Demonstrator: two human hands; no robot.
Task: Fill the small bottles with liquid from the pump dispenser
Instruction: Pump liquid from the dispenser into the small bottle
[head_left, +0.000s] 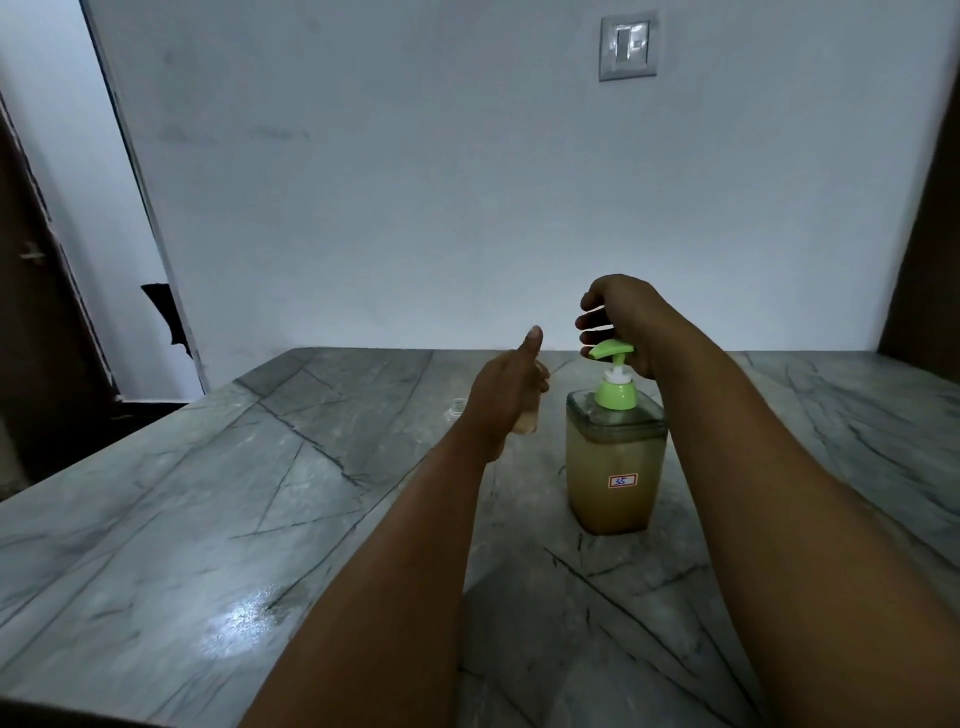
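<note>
A clear square pump dispenser (615, 478) with yellowish liquid and a green pump head (612, 349) stands on the grey marble table (218, 509). My right hand (623, 322) rests on top of the pump head, fingers curled over it. My left hand (511, 389) holds a small clear bottle (527, 422) just left of the green spout, thumb pointing up; yellowish liquid shows in the bottle's bottom. A second small clear bottle (456, 409) stands on the table behind my left wrist, mostly hidden.
A pale wall rises behind the table with a switch plate (627, 45) high up. A dark door frame (47, 270) stands at the left, past the table's left edge. A dark panel borders the right side.
</note>
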